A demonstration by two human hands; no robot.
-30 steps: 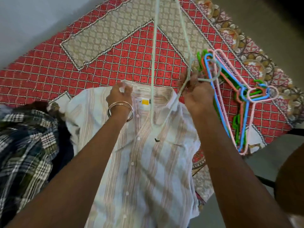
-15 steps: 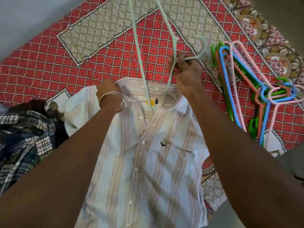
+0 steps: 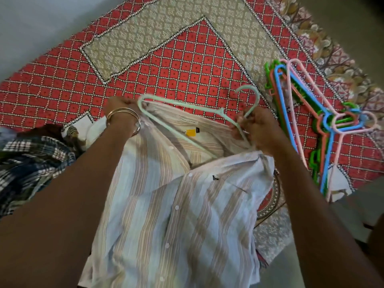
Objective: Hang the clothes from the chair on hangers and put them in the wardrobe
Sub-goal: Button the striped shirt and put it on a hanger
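Note:
A white shirt with tan and pale blue stripes (image 3: 172, 204) lies buttoned on the patterned bedspread, collar away from me. A mint green hanger (image 3: 178, 107) lies across the open collar, its left end tucked at the shirt's left shoulder. My left hand (image 3: 120, 110), with bangles on the wrist, grips the shirt's left shoulder by that end. My right hand (image 3: 257, 132) holds the hanger at the base of its hook and the right side of the collar.
A pile of pink, blue, orange and green hangers (image 3: 324, 125) lies on the red bedspread (image 3: 187, 65) to the right. A dark plaid garment (image 3: 31, 163) is bunched at the left. Grey floor shows at the lower right.
The mint hanger, standing upright over the collar before, has swung down flat across the collar, its left end going into the shirt's shoulder. My left hand stayed on the shoulder.

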